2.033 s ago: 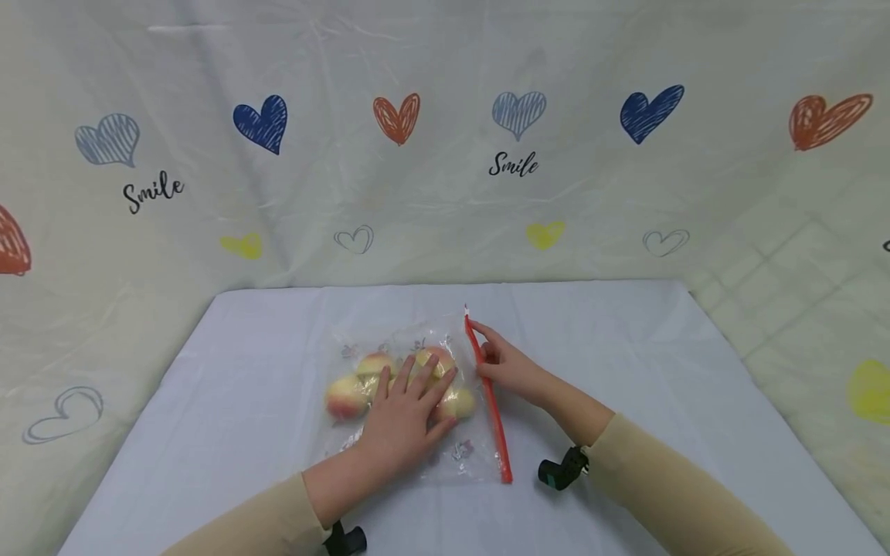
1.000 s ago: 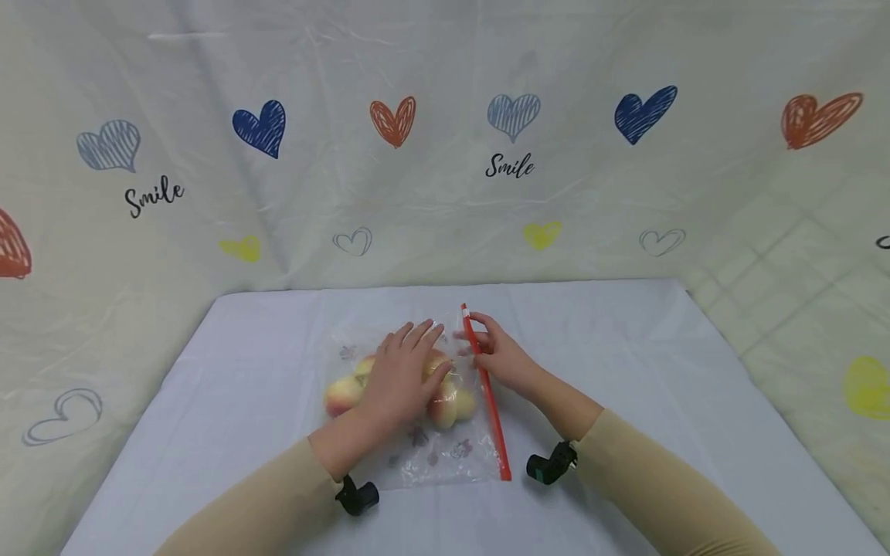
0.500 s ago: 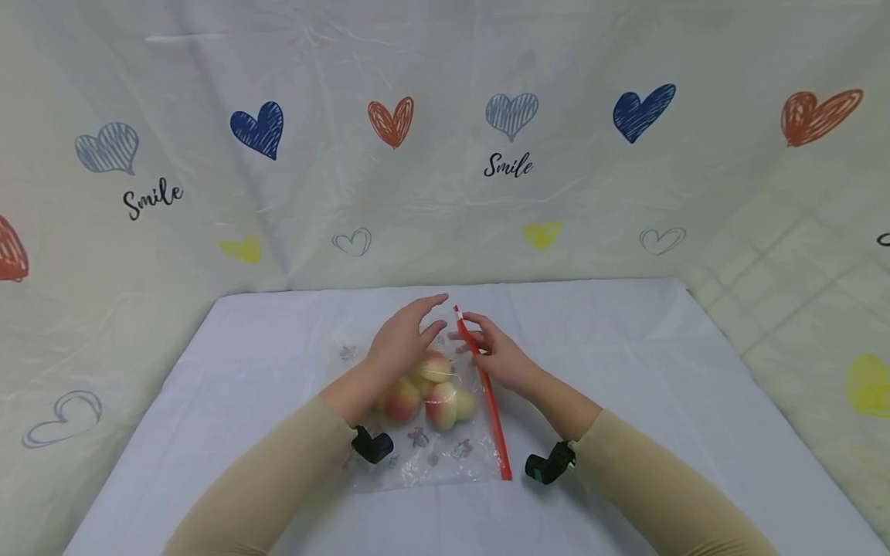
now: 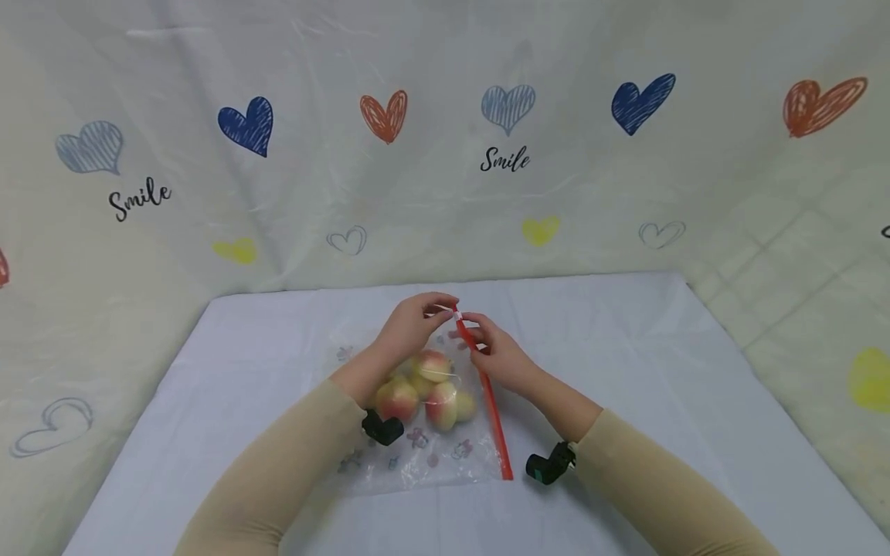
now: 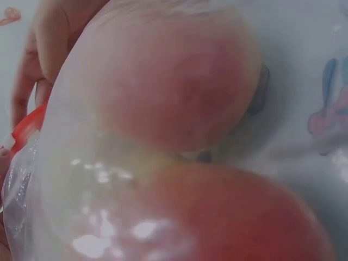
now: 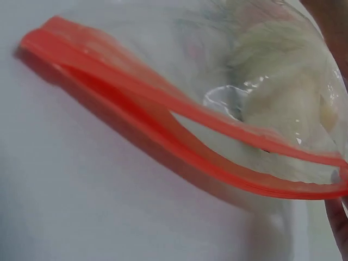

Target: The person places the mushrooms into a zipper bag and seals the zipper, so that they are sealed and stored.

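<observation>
A clear zip bag printed with small figures lies on the table, with several peaches inside. Along its right side runs a red zip edge; the right wrist view shows its two red strips apart, so the bag's mouth gapes. My left hand reaches over the bag and pinches the small white slider at the far end of the zip. Just below it, my right hand holds the red edge between thumb and fingers. Some peaches are partly hidden behind my left forearm.
A white cloth covers the table. Behind it hangs a pale curtain printed with hearts and the word Smile. Black wrist cameras sit on both wrists, the left one just over the bag.
My left hand has lifted off the peaches, moved to the far end of the zip and taken hold of the white slider. The right hand keeps hold of the red edge, slightly shifted.
</observation>
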### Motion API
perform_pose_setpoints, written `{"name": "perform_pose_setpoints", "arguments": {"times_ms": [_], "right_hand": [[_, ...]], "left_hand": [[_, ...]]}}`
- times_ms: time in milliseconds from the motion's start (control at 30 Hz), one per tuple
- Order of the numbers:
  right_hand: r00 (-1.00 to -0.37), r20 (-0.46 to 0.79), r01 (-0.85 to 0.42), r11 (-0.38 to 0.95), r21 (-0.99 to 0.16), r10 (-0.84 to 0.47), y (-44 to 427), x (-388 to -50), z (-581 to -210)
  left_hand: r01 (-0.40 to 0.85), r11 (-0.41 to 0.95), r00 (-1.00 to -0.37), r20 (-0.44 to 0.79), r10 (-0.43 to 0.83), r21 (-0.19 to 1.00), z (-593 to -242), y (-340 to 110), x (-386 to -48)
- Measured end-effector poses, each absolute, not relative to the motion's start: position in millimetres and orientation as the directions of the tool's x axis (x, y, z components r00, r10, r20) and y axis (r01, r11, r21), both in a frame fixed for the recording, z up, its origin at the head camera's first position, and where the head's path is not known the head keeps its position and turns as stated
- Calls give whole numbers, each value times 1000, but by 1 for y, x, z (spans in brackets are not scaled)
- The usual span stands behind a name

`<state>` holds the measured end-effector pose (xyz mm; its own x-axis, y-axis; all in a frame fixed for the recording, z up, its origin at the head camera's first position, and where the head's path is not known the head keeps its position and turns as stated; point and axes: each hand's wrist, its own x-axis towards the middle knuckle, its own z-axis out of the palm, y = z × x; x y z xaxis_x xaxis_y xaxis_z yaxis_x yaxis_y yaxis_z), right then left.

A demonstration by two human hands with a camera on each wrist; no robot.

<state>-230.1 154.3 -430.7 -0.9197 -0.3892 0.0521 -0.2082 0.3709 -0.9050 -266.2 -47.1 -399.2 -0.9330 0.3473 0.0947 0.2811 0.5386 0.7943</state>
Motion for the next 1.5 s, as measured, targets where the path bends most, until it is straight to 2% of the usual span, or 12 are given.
{"name": "perform_pose_setpoints", "arguments": {"times_ms": [267, 500, 867, 1233, 1500], "right_hand": [[-957, 162, -265, 495, -827, -241, 150, -232, -416], [-965, 193, -257, 521, -814, -175, 147, -233, -409], [-963, 208, -268, 535, -801, -171, 144, -233, -408], [-943, 269, -334, 550, -766, -198, 144, -231, -408], [-942, 245, -334, 560, -758, -230, 147, -229, -415]], "left_hand": [[292, 538, -925, 91, 369, 791, -393, -44, -268], [309, 528, -912, 90, 400, 791, -392, -42, -269], [329, 532, -902, 93, 422, 780, -393, -42, -267], [364, 516, -885, 115, 451, 775, -396, -41, -260], [375, 520, -886, 131, 446, 767, -395, -42, -260]]}}
